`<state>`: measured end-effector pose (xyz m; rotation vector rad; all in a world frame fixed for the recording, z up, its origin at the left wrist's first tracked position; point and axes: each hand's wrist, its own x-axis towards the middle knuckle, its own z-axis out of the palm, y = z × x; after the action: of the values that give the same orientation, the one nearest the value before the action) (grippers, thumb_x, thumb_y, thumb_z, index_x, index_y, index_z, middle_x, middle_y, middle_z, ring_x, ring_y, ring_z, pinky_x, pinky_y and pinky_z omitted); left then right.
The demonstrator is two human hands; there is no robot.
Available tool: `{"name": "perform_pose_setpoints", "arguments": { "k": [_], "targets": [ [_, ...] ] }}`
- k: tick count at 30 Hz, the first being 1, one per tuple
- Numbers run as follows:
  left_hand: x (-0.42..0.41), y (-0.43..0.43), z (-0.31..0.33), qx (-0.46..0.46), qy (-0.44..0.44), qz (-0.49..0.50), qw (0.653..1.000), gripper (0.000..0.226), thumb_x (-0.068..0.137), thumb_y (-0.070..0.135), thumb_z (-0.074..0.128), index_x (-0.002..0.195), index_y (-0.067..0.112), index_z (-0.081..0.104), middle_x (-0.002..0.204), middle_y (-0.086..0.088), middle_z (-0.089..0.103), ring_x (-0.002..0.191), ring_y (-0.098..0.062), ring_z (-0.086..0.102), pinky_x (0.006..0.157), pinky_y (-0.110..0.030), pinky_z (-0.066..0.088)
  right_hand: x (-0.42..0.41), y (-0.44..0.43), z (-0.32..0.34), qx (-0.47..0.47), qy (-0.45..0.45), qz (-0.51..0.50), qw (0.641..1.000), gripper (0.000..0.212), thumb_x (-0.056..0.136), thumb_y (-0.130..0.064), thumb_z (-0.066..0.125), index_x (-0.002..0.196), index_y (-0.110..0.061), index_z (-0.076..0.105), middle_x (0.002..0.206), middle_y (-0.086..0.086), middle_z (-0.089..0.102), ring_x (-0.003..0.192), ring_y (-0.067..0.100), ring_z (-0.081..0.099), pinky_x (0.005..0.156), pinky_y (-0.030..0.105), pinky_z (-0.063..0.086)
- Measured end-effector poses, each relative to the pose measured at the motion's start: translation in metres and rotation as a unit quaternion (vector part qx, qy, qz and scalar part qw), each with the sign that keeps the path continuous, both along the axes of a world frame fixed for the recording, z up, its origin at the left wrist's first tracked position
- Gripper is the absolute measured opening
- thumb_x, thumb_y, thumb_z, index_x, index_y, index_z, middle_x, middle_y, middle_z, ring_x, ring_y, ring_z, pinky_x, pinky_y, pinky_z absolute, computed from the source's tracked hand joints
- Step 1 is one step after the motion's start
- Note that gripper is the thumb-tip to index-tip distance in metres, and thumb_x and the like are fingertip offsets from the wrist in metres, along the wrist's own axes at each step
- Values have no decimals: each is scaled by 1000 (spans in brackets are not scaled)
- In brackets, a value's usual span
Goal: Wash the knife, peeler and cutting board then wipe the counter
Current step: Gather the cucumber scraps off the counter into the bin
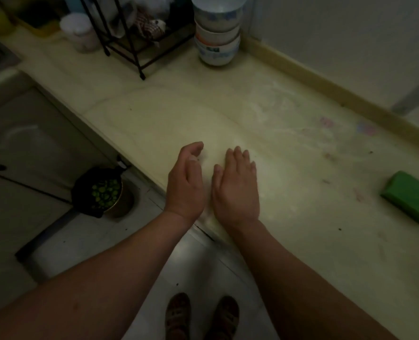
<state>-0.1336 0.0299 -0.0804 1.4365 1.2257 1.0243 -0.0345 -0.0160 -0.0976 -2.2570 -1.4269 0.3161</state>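
Note:
Both my hands hover side by side over the front edge of the pale yellow counter (264, 123). My left hand (186, 182) is turned on its edge with the fingers loosely cupped and holds nothing that I can see. My right hand (236, 185) lies palm down with straight fingers on or just above the counter. White smears and a few coloured stains mark the counter to the right. A green block, perhaps a sponge (411, 198), lies on the counter at the far right. No knife, peeler or cutting board is in view.
A stack of white bowls (217, 33) stands at the back against the wall. A black wire rack (129, 38) and a white-lidded jar (79, 33) stand at the back left. On the floor left sits a dark pot of green peas (102, 192). My sandalled feet show below.

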Motion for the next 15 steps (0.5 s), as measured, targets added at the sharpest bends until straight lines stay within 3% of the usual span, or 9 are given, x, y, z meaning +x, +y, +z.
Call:
{"name": "perform_pose_setpoints", "arguments": {
  "k": [3, 10, 13, 15],
  "targets": [
    [-16, 12, 2, 2, -7, 24, 1000, 58, 95, 43, 26, 135, 16, 59, 134, 1, 63, 128, -11, 57, 111, -41, 46, -20, 28, -2, -4, -9, 43, 999, 61, 110, -42, 21, 161, -9, 27, 169, 12, 23, 159, 23, 10, 130, 42, 9],
    [-56, 64, 5, -5, -36, 60, 998, 57, 96, 42, 27, 136, 16, 58, 133, 0, 64, 122, -8, 57, 101, -17, 44, -60, 111, -3, 13, -2, 98, 995, 57, 112, -38, 24, 159, -7, 32, 167, 13, 29, 158, 24, 16, 129, 43, 12],
    [-79, 94, 0, -10, -57, 74, 996, 54, 99, 38, 27, 137, 14, 57, 134, -2, 63, 124, -9, 57, 102, -17, 43, -84, 144, -2, 41, 33, 92, 994, 54, 112, -36, 25, 158, -9, 37, 165, 10, 35, 157, 20, 21, 129, 42, 14],
    [-92, 106, -4, -20, -62, 73, 995, 58, 97, 44, 26, 138, 17, 57, 136, 0, 62, 127, -9, 56, 106, -24, 46, -100, 162, 3, 58, 58, 84, 993, 54, 112, -39, 23, 157, -13, 39, 163, 7, 39, 155, 18, 26, 128, 43, 18]
  ]
}}
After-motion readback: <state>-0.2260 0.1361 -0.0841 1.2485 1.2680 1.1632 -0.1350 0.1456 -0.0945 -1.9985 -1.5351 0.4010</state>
